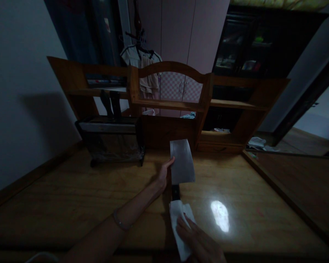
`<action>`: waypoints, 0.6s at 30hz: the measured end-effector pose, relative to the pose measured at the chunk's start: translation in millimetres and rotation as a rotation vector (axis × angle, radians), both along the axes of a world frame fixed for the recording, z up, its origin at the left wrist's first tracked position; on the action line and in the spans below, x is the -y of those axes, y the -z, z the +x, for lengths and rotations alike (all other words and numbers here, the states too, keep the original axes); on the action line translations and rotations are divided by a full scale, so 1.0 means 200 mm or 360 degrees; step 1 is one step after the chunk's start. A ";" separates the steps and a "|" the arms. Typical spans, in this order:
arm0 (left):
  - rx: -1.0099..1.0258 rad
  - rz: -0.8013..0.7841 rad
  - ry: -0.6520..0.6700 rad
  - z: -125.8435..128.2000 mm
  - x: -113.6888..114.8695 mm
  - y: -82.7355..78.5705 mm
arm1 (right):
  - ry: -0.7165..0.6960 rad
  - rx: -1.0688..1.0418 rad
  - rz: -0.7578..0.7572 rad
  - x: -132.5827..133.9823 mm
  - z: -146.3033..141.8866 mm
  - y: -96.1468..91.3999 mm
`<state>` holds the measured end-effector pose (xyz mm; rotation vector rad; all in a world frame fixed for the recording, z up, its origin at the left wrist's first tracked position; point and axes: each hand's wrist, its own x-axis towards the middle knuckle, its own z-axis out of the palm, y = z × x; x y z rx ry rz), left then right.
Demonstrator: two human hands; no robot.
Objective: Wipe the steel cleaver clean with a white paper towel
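Observation:
A cleaver (pixel 181 162) with a broad grey blade and a black handle is held up over the wooden tabletop, blade pointing away from me. My left hand (pixel 163 178) grips the blade at its left edge, the thumb along that edge and the other fingers hidden behind. Around the lower part of the handle lies a folded white cloth (pixel 178 212), perhaps a paper towel. My right hand (pixel 193 235) presses this cloth onto the handle, its fingers closed over it.
A knife block (pixel 112 140) with two black-handled knives stands at the back left of the wooden table (pixel 230 190). Behind it runs a low wooden shelf unit (pixel 170 106). A wall borders the left, and a raised wooden edge (pixel 279 193) the right.

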<state>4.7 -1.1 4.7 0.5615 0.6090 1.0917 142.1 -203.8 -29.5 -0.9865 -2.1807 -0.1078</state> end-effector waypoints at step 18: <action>0.0200 -0.0291 0.0200 -0.04 -0.02 -0.03 | 0.0363 -0.0221 0.0036 0.03 0.06 -0.06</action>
